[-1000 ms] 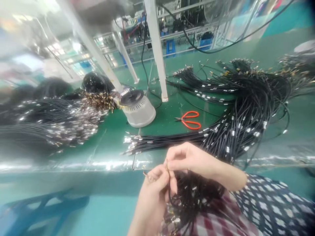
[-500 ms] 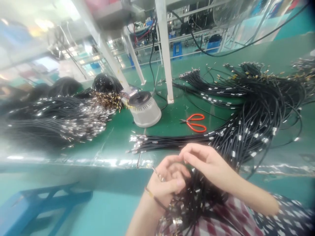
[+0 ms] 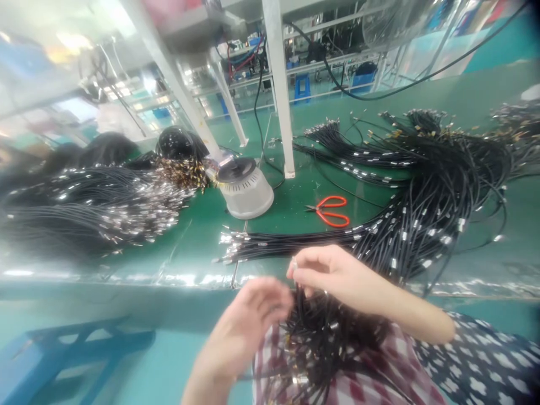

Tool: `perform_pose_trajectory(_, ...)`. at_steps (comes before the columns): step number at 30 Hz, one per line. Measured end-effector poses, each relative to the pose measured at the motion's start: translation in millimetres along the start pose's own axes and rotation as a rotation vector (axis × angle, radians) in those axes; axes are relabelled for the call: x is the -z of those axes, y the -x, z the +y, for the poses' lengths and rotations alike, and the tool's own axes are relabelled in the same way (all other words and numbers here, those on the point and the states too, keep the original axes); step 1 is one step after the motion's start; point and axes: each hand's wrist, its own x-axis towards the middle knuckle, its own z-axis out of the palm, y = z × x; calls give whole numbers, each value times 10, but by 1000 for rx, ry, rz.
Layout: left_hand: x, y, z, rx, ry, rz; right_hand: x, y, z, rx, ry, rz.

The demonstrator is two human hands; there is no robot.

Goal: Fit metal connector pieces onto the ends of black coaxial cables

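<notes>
Green matting covers the counter (image 3: 198, 236), with orange scissors (image 3: 331, 210) and a white pot (image 3: 247, 191) toward the far side and a row of cables (image 3: 295, 243) laid along the near edge. Nearer than that edge, over my lap, both hands work at the lap bundle (image 3: 333, 337) of black cables.

Half a second ago my hands were locked together, the left curled round a gold-tipped lead while the right reached in over it. Now they have come apart. My right hand (image 3: 337, 275) sits just above the bundle, its grip closed to a tight pinch, thumb against forefinger, on a silver cable end (image 3: 294, 263) that sticks up at its fingertips. My left hand (image 3: 247, 323) has dropped down and to the left, close beside the bundle's left side. It is smeared with motion and the gold tip no longer shows in it. I cannot tell whether its grip is slack or has hold of anything.

As I judge it, the gold-tipped lead has been let go and the right has singled out a fresh end from the bundle.
</notes>
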Motion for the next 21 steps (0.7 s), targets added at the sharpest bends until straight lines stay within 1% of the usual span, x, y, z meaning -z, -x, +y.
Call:
perform_pose_trajectory(1,71,97,74,98,-26,-97,40,-1,8,-13,-32,-5)
perform_pose_trajectory(2,121,178,138,181,-111,-141,65,1,11,-23,-53,-16)
perform_pose_trajectory(3,142,234,186,262,-271,-109,75,2,11,-29,-63,-32)
perform_pose_trajectory(4,128,259,215,325,-491,-43,69,2,9,-32,-62,-46)
perform_pose_trajectory(5,82,254,224,315,-683,103,49,-1,5,-32,-54,-61)
perform_pose_trajectory(6,8,220,212,273,-793,208,21,-8,3,-25,-42,-73)
perform_pose_trajectory(7,-82,163,182,228,-803,249,-12,-17,1,-20,-36,-81)
perform_pose_trajectory(8,-177,92,140,188,-741,244,-43,-28,1,-18,-43,-87)
perform_pose_trajectory(9,-267,16,90,165,-650,215,-68,-40,4,-18,-64,-90)
perform_pose_trajectory(11,-399,-123,-7,151,-530,225,-84,-63,14,-19,-135,-55)
perform_pose_trajectory(12,-437,-175,-46,139,-513,260,-74,-71,22,-22,-171,-26)
perform_pose_trajectory(14,-462,-238,-95,134,-504,285,-31,-75,42,-25,-203,28)
perform_pose_trajectory(16,-451,-262,-110,139,-478,292,11,-66,62,-16,-177,67)
perform_pose_trajectory(19,-436,-279,-107,126,-368,287,21,-44,78,13,-139,50)
perform_pose_trajectory(21,-436,-295,-110,119,-307,291,-4,-43,75,-4,-158,40)
